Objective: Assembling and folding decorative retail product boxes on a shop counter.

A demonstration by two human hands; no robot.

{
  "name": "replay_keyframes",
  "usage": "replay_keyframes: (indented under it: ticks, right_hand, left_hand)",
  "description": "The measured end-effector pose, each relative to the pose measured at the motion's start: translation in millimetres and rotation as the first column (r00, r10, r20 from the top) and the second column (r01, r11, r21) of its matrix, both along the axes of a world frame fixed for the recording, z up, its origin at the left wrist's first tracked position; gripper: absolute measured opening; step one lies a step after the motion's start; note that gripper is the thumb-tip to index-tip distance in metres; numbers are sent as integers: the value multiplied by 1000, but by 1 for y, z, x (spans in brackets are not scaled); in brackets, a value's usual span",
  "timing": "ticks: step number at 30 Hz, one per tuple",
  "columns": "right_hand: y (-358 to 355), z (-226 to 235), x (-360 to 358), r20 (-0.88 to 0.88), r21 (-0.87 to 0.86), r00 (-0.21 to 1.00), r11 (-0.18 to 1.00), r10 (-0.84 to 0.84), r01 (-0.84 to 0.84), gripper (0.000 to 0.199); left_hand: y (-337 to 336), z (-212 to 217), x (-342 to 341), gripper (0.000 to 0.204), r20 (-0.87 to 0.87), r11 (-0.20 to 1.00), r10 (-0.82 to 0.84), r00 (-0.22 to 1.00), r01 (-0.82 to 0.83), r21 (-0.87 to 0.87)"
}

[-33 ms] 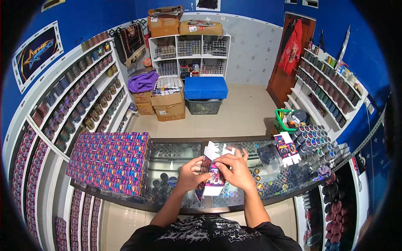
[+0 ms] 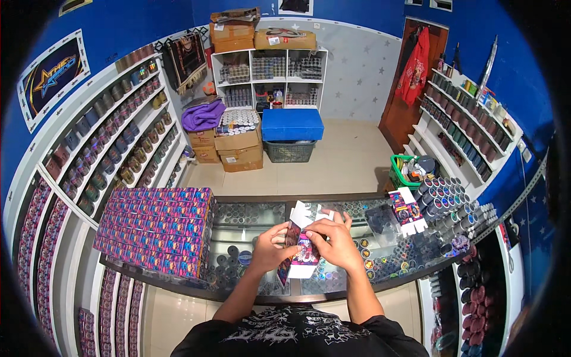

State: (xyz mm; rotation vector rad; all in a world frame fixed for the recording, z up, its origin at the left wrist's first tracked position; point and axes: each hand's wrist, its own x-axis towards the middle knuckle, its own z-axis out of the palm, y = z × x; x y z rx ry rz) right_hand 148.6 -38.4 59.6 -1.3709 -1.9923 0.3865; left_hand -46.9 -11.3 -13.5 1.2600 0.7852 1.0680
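Over the glass counter, a small purple-and-pink printed carton (image 2: 305,254) stands partly unfolded, its white end flaps sticking out at the far and near ends. My left hand (image 2: 273,249) grips its left side with curled fingers. My right hand (image 2: 337,243) holds the other side, thumb and forefinger pressing the printed panel near its middle. Fingers cover part of the carton, so its inside is hidden. Beyond the right hand lie flat unfolded cartons (image 2: 407,210) with the same print.
A large block of finished printed boxes (image 2: 156,232) covers the counter's left end. Stacked spools (image 2: 443,196) and a green basket (image 2: 399,172) are at the right. The glass counter (image 2: 250,215) displays many small round items. Cardboard boxes (image 2: 241,157) and a blue box (image 2: 292,125) stand beyond it.
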Motion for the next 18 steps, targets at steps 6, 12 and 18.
replay_keyframes:
  ticks: [6,12,18]
  right_hand:
    - [-4,-2,2,-66,-11,998,1000,17,-18,15]
    - [-13,2,5,-71,156,985,973,-160,170,21]
    - [-9,-2,8,-70,48,992,993,-108,112,16]
  left_hand:
    - [-7,1,3,68,-56,999,18,998,-15,47]
    - [-10,3,3,69,32,998,43,999,-45,51]
    - [-13,3,4,71,-11,996,68,998,-67,51]
